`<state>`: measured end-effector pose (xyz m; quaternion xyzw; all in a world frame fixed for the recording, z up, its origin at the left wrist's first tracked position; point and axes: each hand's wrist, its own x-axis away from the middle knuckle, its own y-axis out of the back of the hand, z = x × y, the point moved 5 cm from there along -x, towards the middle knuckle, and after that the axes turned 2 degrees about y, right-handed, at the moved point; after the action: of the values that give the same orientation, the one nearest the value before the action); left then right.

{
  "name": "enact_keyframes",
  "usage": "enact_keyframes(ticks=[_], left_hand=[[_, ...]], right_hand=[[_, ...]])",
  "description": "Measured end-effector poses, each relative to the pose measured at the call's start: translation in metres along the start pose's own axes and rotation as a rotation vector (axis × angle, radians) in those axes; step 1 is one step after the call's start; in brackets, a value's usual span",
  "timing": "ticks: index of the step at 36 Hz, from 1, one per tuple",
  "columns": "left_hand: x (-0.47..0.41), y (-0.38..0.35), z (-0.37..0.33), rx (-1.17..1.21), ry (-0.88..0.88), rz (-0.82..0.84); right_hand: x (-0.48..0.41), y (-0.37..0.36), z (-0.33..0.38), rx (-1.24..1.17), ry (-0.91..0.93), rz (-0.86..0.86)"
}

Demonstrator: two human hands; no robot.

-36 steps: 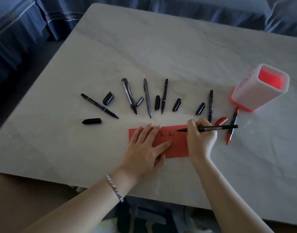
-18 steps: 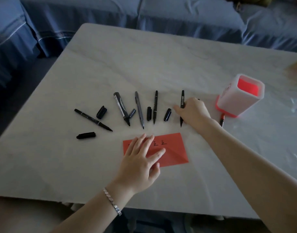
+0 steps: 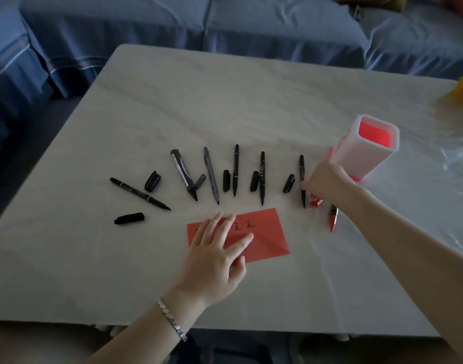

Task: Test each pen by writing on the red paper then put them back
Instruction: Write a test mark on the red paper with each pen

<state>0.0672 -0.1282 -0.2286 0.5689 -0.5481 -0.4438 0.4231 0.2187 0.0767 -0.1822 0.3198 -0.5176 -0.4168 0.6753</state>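
The desk (image 3: 251,114) carries everything, with a blue sofa (image 3: 251,27) beyond its far edge. Toward the right edge stands 1 pink pen holder (image 3: 366,158), with no pen showing in its mouth. Nearer the near edge, about midway along it, lies 1 red paper (image 3: 267,240) with 2 black marks showing. My left hand (image 3: 214,256) lies flat on the paper's left part, its fingers (image 3: 212,227) straight and spread, pinning the sheet.

My right hand (image 3: 327,182) sits just in front of the holder, its curled fingers (image 3: 307,183) touching the barrel of the rightmost black pen (image 3: 301,166). I cannot tell whether they have closed on it.

I judge the step to be picking up this pen for its test, with the task well short of done: every pen is uncapped and none is back in the holder. The next move calls for a firm pinch on the thin barrel, a lift clear of its neighbours, then the tip brought down on the bare red area right of the marks.

Counted, there are 7 pens fanned across the middle of the desk: 6 dark ones and 1 red pen (image 3: 333,222), partly under my right forearm. There are 7 loose caps: 6 dark caps beside the pens and 1 red cap (image 3: 315,203) just under my right hand.
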Motion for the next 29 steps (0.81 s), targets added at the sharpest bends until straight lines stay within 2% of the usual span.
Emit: enact_keyframes(ticks=[3, 9, 16, 19, 23, 26, 29], left_hand=[[0.0, 0.0, 0.0, 0.0, 0.002, 0.0], [0.001, 0.0, 0.002, -0.022, -0.008, 0.002], [-0.002, 0.004, -0.001, -0.072, -0.026, -0.019], [-0.005, 0.007, -0.005, -0.053, -0.027, -0.039], [-0.007, 0.004, -0.009, -0.046, -0.048, -0.07], [-0.007, 0.0, -0.01, -0.025, -0.059, -0.074], [-0.006, -0.002, -0.011, -0.021, -0.052, -0.071]], right_hand=[[-0.001, -0.003, 0.003, 0.012, -0.02, -0.002], [0.003, 0.002, 0.001, -0.129, 0.033, -0.051], [0.045, 0.015, 0.001, -0.627, 0.191, -0.281], [0.063, 0.004, -0.005, -0.756, 0.235, -0.347], [0.08, -0.021, 0.0, -0.966, 0.362, -0.277], [0.084, -0.04, 0.006, -0.998, 0.405, -0.241], [0.083, -0.052, 0.01, -1.001, 0.373, -0.279]])
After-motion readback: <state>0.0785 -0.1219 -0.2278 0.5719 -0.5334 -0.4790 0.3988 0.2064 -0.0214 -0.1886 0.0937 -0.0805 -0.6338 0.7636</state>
